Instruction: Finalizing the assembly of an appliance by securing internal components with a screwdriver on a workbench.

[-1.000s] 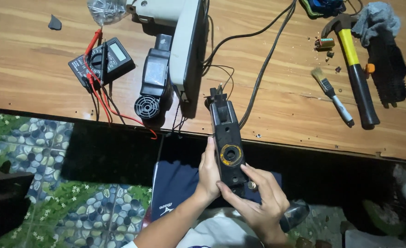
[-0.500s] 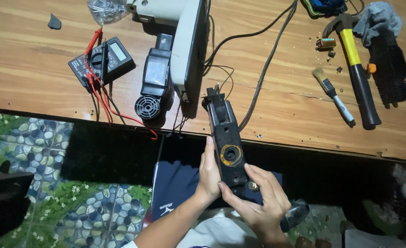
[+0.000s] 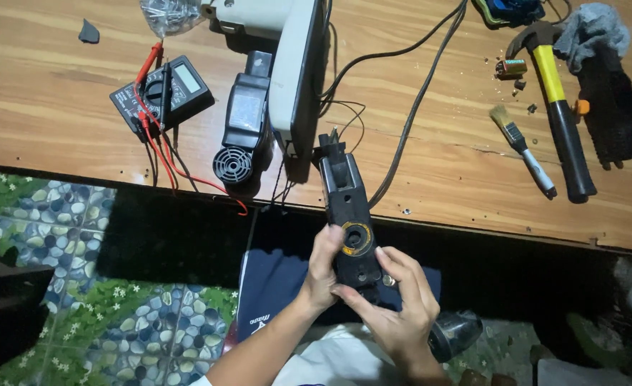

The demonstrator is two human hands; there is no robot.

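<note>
The black plastic tool housing sits just below the middle of the frame, its long axis running nearly up and down with a slight lean to the left at the top. Its narrow notched end rests on the edge of the wooden table; its wider end sits low, in both hands. The shell is matt black and blocky, with a round yellow-ringed disc on its face and small holes below that.

The left hand wraps the housing's left side, fingers closed on it. The right hand cups the lower end from the right, fingers curled against the shell and clamped on it.

In the upper right lie a yellow-handled hammer with a black grip and a small bristle brush. In the upper left is a black multimeter with red leads.
</note>
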